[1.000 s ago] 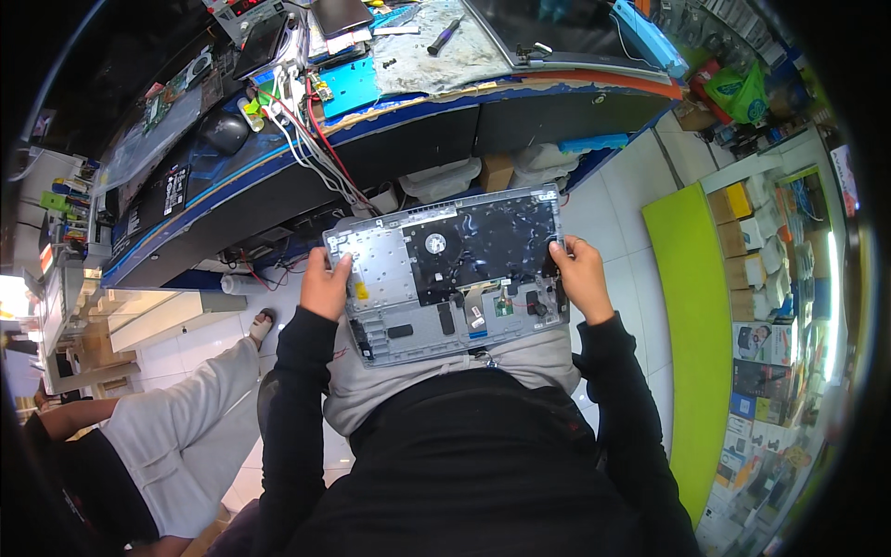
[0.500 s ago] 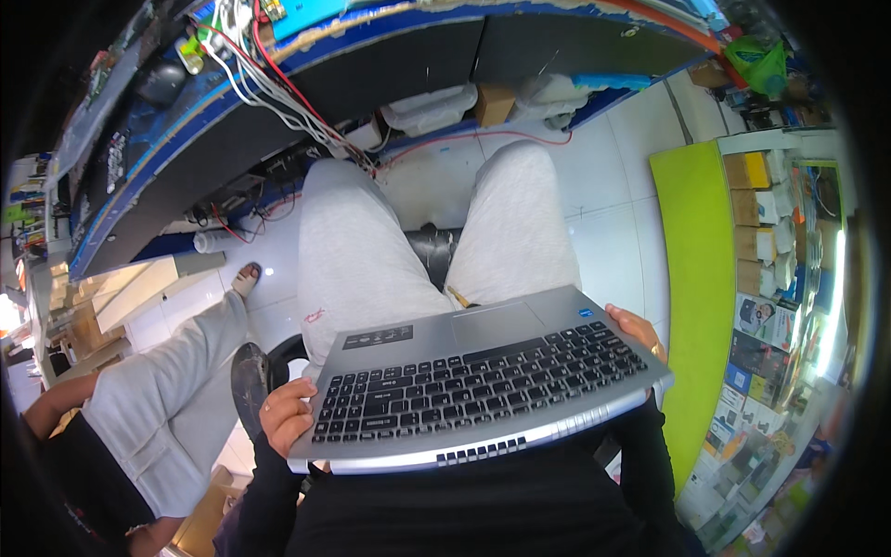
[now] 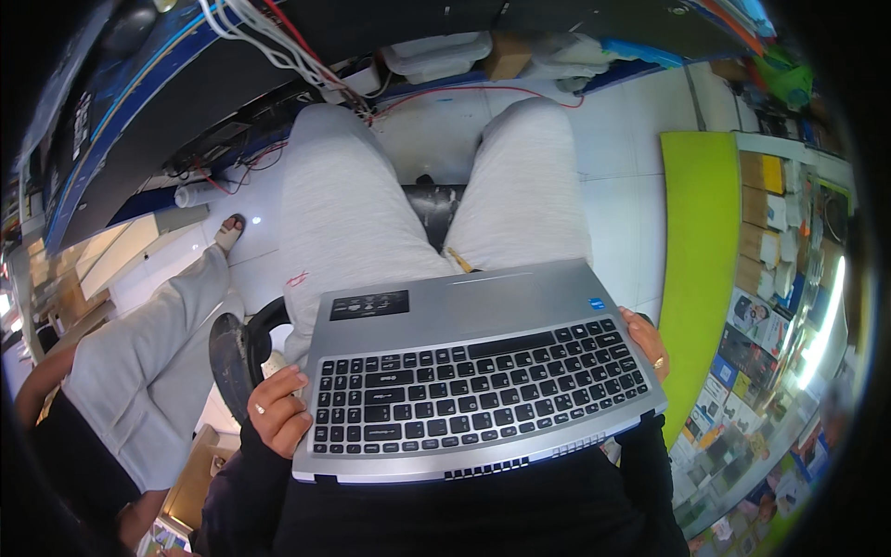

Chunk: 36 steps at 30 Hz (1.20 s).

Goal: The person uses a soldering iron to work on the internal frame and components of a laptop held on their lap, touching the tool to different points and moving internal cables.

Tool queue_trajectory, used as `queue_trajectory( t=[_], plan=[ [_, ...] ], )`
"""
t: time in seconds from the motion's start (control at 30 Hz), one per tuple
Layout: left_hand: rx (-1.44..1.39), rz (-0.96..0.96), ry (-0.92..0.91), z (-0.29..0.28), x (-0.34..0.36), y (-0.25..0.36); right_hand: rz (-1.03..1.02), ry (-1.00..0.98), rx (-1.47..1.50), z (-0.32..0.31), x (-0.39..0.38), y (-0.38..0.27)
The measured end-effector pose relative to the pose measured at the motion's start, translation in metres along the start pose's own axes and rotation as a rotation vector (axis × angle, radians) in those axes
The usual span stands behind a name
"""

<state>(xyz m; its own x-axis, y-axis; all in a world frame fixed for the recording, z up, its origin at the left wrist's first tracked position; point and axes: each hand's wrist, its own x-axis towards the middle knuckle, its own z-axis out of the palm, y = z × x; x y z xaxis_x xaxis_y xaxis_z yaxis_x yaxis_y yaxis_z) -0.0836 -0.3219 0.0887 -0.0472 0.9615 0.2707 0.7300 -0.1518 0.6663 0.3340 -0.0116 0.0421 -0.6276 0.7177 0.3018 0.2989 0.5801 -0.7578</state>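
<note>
A silver laptop base (image 3: 445,302) with black keys (image 3: 483,390) lies across my lap, its keyboard side up. Its touchpad side points toward my knees, and the vented hinge edge is against my black top; no screen shows. My left hand (image 3: 280,411), with a ring on one finger, grips the left edge near the keys. On the opposite edge my right hand (image 3: 647,343) is closed round the side, its thumb on top and other fingers mostly hidden. A dark label and a small blue sticker sit on the palm rest.
Ahead stands a dark desk (image 3: 408,46) with white cables (image 3: 278,51) hanging down and plastic tubs (image 3: 436,58) beneath. A lime-green panel (image 3: 698,278) and a shelf of boxes (image 3: 761,223) are at right. Another person's leg (image 3: 162,353) is close on my left.
The laptop base has tipped, so its keyboard face shows more squarely and its tilt to one side is smaller. Both hands keep their hold. The surroundings have shifted upward in view.
</note>
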Motion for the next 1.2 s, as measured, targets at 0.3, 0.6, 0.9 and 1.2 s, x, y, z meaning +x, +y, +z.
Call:
queue_trajectory(
  t=[0.3, 0.6, 0.9, 1.2],
  plan=[
    [0.029, 0.028, -0.034, -0.001, 0.015, -0.002, 0.1, 0.072, 0.128, 0.001, -0.016, 0.001],
    [0.062, -0.019, 0.155, 0.017, -0.009, -0.001, -0.008, -0.064, -0.016, -0.006, -0.001, 0.0],
    [0.018, -0.05, 0.172, 0.016, -0.005, -0.009, -0.106, 0.016, -0.074, 0.0, 0.015, -0.002],
    [-0.047, 0.022, 0.211, 0.017, -0.005, -0.025, -0.098, -0.053, -0.055, -0.011, 0.025, -0.008]
  ],
)
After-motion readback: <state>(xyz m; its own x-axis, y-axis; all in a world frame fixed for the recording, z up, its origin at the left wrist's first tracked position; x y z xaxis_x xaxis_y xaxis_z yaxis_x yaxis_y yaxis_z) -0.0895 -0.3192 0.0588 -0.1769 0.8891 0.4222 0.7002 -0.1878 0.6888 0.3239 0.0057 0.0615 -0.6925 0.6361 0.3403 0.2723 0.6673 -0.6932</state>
